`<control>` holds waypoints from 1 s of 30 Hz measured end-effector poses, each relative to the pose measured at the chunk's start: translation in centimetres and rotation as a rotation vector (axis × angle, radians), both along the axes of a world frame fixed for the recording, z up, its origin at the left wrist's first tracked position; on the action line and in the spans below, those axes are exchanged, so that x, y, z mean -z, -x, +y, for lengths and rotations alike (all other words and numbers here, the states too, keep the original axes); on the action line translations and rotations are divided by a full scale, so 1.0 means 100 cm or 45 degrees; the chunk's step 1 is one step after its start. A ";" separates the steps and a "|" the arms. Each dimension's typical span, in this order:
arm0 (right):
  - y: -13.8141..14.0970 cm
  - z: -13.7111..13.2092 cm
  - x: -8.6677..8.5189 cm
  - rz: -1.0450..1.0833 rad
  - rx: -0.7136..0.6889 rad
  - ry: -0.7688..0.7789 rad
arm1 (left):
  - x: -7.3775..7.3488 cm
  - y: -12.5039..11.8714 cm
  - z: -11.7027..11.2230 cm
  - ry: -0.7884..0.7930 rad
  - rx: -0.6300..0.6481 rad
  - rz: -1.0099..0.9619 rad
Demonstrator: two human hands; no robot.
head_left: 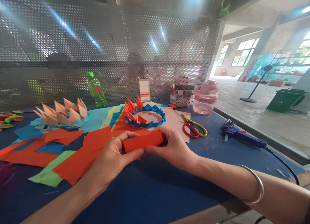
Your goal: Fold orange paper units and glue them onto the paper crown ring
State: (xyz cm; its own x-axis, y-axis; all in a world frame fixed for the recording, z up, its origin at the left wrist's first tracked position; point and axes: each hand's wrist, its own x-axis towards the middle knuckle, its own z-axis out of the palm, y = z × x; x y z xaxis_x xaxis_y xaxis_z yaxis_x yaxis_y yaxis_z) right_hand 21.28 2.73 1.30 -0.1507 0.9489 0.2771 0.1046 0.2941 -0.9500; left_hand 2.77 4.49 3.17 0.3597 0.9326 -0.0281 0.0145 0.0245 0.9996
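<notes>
Step in hand: folding paper, judging by the orange paper strip pinched flat between both hands.
Next move: the pinched strip appeared to call for a firm crease along its length.
Left hand: the left hand grasped the strip's left end, fingers curled over it, at lower center.
Right hand: the right hand gripped the strip's right end, a silver bangle on its wrist.
Strip location: at center, held just above loose orange paper sheets on a blue-topped table.
Nearby: a blue-and-orange paper crown sat just beyond the hands; yellow-and-red scissors lay to the right.
Farther right: a blue glue gun lay near the table edge.
Writing: a white box at upper center was blurred, so nothing could be read; no brand was legible.
</notes>
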 end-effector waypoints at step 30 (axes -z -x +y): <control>-0.025 0.026 -0.008 0.143 0.208 -0.087 | -0.019 0.010 0.011 -0.101 -0.250 0.050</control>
